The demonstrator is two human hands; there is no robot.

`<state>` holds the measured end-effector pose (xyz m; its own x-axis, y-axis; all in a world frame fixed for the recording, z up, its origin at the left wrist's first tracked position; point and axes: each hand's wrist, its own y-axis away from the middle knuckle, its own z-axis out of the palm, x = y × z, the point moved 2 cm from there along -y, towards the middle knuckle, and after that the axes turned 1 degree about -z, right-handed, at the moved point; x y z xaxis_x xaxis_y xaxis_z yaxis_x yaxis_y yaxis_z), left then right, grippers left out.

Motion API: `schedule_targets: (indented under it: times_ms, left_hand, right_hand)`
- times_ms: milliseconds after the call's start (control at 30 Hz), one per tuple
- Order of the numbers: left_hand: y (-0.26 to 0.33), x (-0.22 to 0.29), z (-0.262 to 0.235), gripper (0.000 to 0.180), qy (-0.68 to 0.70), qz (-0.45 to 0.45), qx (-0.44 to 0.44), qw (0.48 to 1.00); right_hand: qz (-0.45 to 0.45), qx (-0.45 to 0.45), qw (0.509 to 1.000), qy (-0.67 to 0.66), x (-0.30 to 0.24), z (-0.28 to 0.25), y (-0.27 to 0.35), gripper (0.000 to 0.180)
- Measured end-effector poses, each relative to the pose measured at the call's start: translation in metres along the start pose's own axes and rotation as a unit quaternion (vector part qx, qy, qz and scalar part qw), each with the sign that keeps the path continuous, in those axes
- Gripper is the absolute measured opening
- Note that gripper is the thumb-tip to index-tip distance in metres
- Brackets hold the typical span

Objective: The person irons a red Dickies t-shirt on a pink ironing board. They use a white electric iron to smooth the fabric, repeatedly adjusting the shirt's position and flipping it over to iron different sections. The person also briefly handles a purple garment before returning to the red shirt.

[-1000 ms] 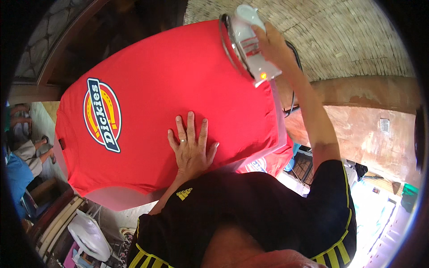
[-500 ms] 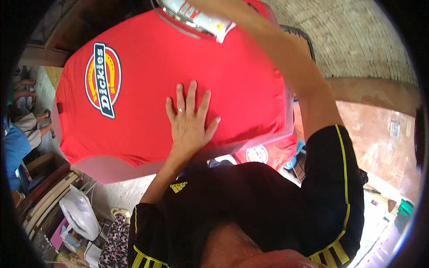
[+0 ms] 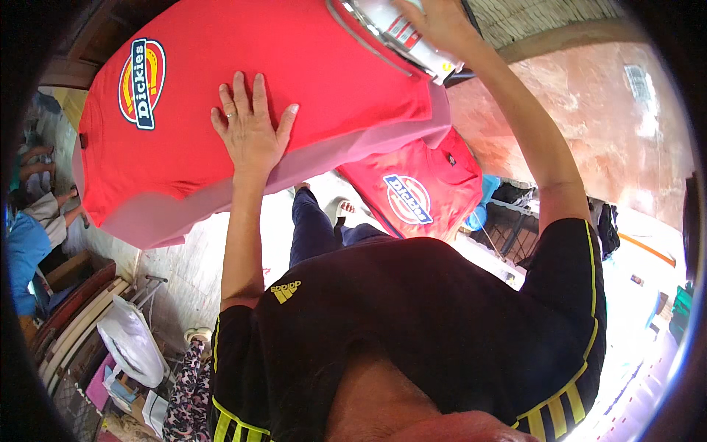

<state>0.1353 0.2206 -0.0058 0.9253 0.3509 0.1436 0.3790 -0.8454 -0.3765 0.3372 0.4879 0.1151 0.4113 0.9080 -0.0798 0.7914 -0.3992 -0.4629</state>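
Observation:
A red T-shirt (image 3: 280, 44) with a round printed badge on its left part is spread over a board with a dull pink cover (image 3: 353, 149). My left hand (image 3: 252, 129) lies flat on the shirt near the board's closer edge, fingers spread, a ring on one finger. At the far right end of the shirt, my right hand (image 3: 443, 29) grips a white and silver clothes iron (image 3: 401, 33). The iron's top and handle are partly cut off by the upper rim of the view.
A second red shirt (image 3: 427, 188) with a similar print hangs or lies below the board's right end. A person in blue (image 3: 29, 243) sits at the far left. Stacked boards (image 3: 81, 324) and a white plastic bag (image 3: 132, 339) stand at the lower left.
The iron and my right hand have shifted right to the shirt's edge. My left hand appears further left and farther away, still flat. The view has shifted, showing more of the second shirt.

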Motion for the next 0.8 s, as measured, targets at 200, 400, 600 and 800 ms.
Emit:
schedule_targets:
  times_ms: [200,400,600,800]
  left_hand:
    - [0.014,-0.002,0.001,0.078,-0.012,-0.016,0.045,0.999]
    - [0.028,-0.021,-0.005,0.078,-0.055,-0.081,0.015,0.995]
    - [0.046,-0.052,-0.021,0.078,-0.086,-0.16,-0.008,0.983]
    - [0.062,-0.067,-0.028,0.077,-0.099,-0.19,0.023,0.977]
  right_hand:
    - [0.198,0.008,0.98,-0.001,0.072,0.033,0.015,0.045]
    - [0.179,-0.047,0.981,-0.063,-0.022,0.002,0.071,0.041]
    - [0.111,-0.021,0.979,-0.172,-0.049,-0.032,0.139,0.048]
    - [0.175,-0.024,0.978,-0.11,-0.011,0.001,0.057,0.047]
